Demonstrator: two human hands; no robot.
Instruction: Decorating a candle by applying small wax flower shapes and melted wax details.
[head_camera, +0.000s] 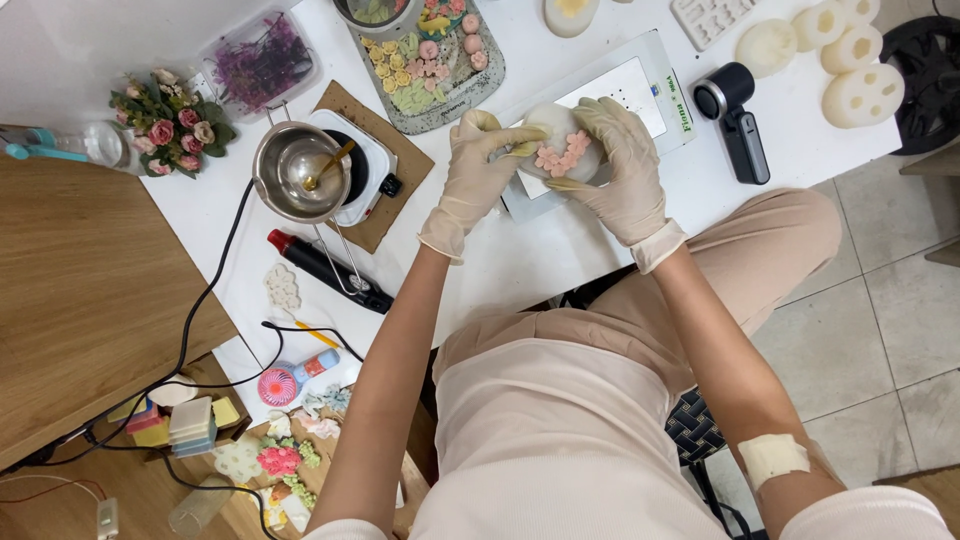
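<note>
Both my hands wear pale latex gloves and meet over a white table (560, 250). Between them is a round white wax piece (562, 140) with small pink flowers stuck on its front. My left hand (478, 170) grips its left side, fingers curled over the top. My right hand (622, 165) cups its right side and underside. The piece is held just above a small white scale or hot plate (640, 85) with a shiny top.
A metal pot (298, 170) with a spoon sits on a small electric burner at left. A grey tray (435, 60) of small wax flowers lies behind. White round moulds (850, 60), a black handheld device (735, 115), a black tool (325, 268) and cables surround.
</note>
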